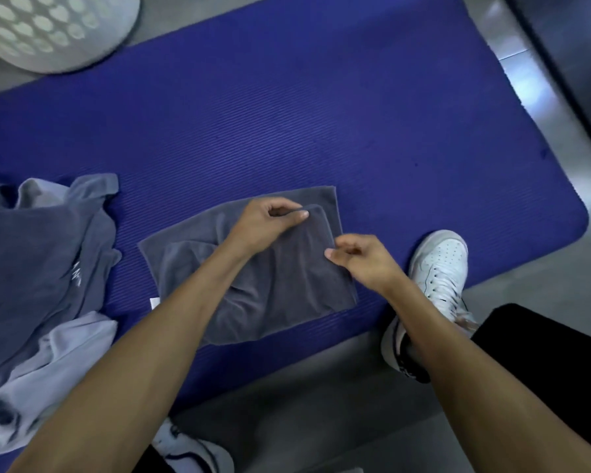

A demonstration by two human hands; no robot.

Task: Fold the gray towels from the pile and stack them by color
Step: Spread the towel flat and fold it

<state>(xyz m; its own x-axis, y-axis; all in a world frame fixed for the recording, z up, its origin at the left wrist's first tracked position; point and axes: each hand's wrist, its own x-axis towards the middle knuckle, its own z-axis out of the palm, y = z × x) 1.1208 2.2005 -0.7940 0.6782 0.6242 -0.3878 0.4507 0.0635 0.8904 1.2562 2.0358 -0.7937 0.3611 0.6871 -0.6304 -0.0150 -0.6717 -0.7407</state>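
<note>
A dark gray towel (287, 285) lies on the blue mat (321, 114), its upper layer folded over a slightly wider lower layer. My left hand (267, 223) pinches the far corner of that upper layer between thumb and forefinger. My right hand (359, 259) grips the towel's right edge, fingers curled, a little nearer to me. To the left a loose pile of towels (38, 268) holds dark gray pieces on top and pale gray ones (65, 356) beneath.
A white perforated laundry basket (48, 29) stands at the far left corner. My white shoe (437, 268) rests on the mat's right edge, another shoe (191, 452) at the bottom. Gray floor surrounds the mat; a dark metal edge (567, 80) runs at the far right.
</note>
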